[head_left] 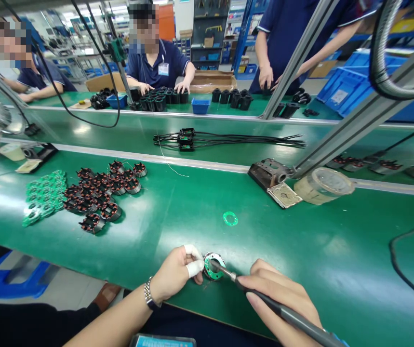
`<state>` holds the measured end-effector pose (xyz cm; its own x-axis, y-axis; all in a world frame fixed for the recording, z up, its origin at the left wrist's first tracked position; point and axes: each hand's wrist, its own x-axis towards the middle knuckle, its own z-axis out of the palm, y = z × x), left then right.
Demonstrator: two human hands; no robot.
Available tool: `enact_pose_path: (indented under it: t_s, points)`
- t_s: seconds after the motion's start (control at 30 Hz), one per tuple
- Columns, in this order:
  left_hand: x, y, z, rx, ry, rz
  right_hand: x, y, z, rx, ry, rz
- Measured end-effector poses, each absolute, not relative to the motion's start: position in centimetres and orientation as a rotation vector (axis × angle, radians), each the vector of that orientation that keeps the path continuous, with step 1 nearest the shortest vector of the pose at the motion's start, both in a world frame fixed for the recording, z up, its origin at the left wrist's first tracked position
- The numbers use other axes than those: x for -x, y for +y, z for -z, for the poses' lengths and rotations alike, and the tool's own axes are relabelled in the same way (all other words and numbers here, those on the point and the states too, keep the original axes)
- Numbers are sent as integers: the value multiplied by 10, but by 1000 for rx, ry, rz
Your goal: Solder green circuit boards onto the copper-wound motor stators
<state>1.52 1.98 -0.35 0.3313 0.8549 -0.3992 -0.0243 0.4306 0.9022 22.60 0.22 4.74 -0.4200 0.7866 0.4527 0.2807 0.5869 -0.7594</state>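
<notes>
My left hand (173, 272), with white covers on thumb and forefinger, grips the left edge of a motor stator (211, 274) topped by a green ring-shaped circuit board. In my right hand (286, 294) is a soldering iron (264, 302), held like a pen. Its tip meets or hovers just over the ring board; exact contact cannot be made out. A loose green ring board (230, 219) lies flat beyond the stator. To the left, many copper-wound stators (93, 193) sit grouped beside a pile of green ring boards (46, 195).
A soldering iron stand (270, 174) with a pad and a cloudy round tub (324, 185) stand at right. Black cable bundles (228, 139) lie behind a metal rail. A slanted metal post (354, 115) rises at right. Co-workers (159, 67) handle black parts opposite.
</notes>
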Motion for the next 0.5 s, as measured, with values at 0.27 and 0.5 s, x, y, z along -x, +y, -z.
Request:
enact_pose_path:
  t_s: [0.27, 0.5]
  points:
    - [-17, 21, 1, -957, 1080, -713, -221, 25, -43, 782, -2189, -708]
    - [-12, 17, 3, -946, 1108, -745, -208, 49, -45, 662, -2543, -901]
